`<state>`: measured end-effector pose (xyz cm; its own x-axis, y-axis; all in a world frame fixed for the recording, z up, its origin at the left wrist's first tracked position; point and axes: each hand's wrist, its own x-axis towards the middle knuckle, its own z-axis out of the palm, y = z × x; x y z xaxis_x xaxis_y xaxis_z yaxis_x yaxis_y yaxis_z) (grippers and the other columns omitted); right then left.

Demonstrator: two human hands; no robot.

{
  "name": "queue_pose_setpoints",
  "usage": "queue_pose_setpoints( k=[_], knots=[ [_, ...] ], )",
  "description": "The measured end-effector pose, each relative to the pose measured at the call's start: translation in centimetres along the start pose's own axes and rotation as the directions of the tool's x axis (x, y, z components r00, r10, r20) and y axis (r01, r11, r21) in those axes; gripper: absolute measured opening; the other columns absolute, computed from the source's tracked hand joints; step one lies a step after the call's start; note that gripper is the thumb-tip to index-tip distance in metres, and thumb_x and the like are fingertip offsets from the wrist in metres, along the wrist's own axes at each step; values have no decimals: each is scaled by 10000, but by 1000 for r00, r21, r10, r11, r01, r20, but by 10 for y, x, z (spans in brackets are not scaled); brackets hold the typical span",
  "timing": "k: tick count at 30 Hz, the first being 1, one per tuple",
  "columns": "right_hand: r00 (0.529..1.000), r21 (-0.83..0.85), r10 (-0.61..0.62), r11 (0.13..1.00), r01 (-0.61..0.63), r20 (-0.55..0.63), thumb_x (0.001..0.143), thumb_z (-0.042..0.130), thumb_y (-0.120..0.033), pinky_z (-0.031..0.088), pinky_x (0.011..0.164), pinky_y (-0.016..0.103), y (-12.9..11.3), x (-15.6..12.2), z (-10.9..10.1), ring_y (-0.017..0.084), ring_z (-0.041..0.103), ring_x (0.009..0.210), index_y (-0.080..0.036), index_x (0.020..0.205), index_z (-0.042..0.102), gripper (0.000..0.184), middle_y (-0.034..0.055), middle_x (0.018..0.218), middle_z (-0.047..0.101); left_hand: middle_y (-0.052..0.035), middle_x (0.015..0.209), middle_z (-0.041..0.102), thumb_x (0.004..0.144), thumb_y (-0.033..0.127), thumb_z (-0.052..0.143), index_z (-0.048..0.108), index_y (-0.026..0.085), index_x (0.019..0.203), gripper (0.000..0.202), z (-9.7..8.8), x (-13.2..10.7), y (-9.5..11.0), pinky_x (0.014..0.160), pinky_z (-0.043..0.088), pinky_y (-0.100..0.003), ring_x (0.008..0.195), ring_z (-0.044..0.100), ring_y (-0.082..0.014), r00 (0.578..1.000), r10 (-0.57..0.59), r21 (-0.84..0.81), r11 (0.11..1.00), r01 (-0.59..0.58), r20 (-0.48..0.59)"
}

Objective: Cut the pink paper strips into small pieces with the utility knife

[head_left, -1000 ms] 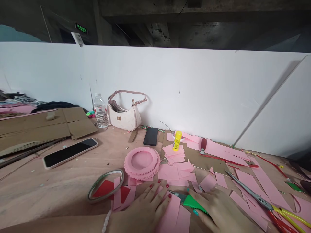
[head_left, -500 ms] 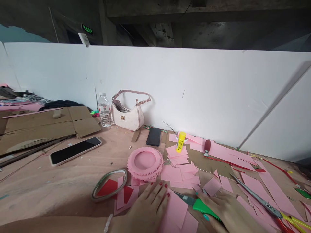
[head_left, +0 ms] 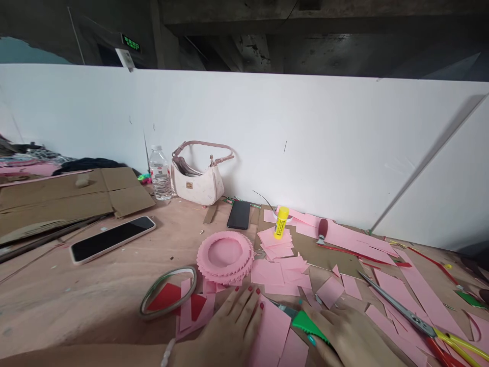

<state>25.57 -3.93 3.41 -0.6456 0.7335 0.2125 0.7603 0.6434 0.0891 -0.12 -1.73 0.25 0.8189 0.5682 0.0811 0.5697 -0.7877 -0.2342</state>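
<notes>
My left hand (head_left: 233,326) lies flat with its fingers stretched out, pressing on pink paper (head_left: 273,329) at the bottom middle. In my right hand (head_left: 347,334) is a utility knife (head_left: 311,325) with a green handle, its blade pointing left over the upper part of that paper. Just beyond my left fingertips sits a stack of pink paper rings (head_left: 225,255) with zigzag edges. A tape roll (head_left: 168,293) tilts over red and pink paper scraps to the left of my hand.
Pink pieces (head_left: 280,275) and a yellow glue stick (head_left: 281,223) are ahead. Scissors (head_left: 414,321) lie right, a brush-like tool with a dark red handle (head_left: 323,229) behind. Phones (head_left: 114,238), a bottle (head_left: 160,173) and a handbag (head_left: 196,186) stand before the white partition (head_left: 324,137).
The knife in my right hand has shifted slightly left, closer to my left hand. My left hand stays pressed on the paper. The whole view has turned a little to the right.
</notes>
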Motion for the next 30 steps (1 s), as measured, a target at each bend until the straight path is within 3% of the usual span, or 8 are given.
queue_pose_setpoints(
  k=[7, 11, 18, 24, 30],
  knots=[
    [1000, 8, 11, 1000, -11, -12, 856, 415, -250, 504, 582, 323, 0, 4, -8, 235, 653, 679, -278, 1324, 369, 471, 47, 891, 718, -147, 1294, 447, 842, 120, 359, 454, 85, 1267, 437, 6, -5, 1, 926, 315, -408, 1186, 407, -273, 996, -48, -13, 999, 47, -79],
    [999, -32, -2, 999, 0, -51, 842, 428, -256, 514, 617, 341, 3, -1, -8, 254, 653, 759, -301, 1321, 374, 484, 42, 934, 710, -161, 1276, 463, 851, 127, 356, 467, 75, 1253, 420, 8, -3, 1, 887, 341, -421, 1162, 433, -287, 996, -36, -6, 999, 36, -76],
    [1000, -6, 27, 1000, -27, 15, 849, 395, -239, 507, 561, 313, 1, 0, 0, 234, 654, 715, -312, 1339, 332, 499, 24, 960, 708, -160, 1298, 440, 869, 117, 316, 435, 74, 1272, 423, 1, -7, 1, 939, 312, -404, 1191, 406, -271, 991, -35, 50, 998, 42, -126],
    [998, -61, 15, 998, -11, 64, 876, 381, -272, 474, 548, 292, -5, 5, 1, 211, 643, 657, -257, 1317, 373, 441, 44, 904, 716, -162, 1305, 428, 859, 105, 304, 438, 72, 1273, 437, -8, -8, 2, 961, 311, -409, 1201, 395, -272, 995, -40, 38, 998, 44, -92],
    [999, -79, 24, 997, -22, 26, 863, 404, -271, 484, 591, 312, -5, 7, -7, 229, 644, 689, -237, 1307, 394, 446, 59, 870, 717, -163, 1288, 445, 870, 117, 310, 452, 69, 1262, 419, -12, -9, 4, 899, 381, -413, 1171, 430, -291, 997, -58, 41, 997, 60, -60]
  ],
)
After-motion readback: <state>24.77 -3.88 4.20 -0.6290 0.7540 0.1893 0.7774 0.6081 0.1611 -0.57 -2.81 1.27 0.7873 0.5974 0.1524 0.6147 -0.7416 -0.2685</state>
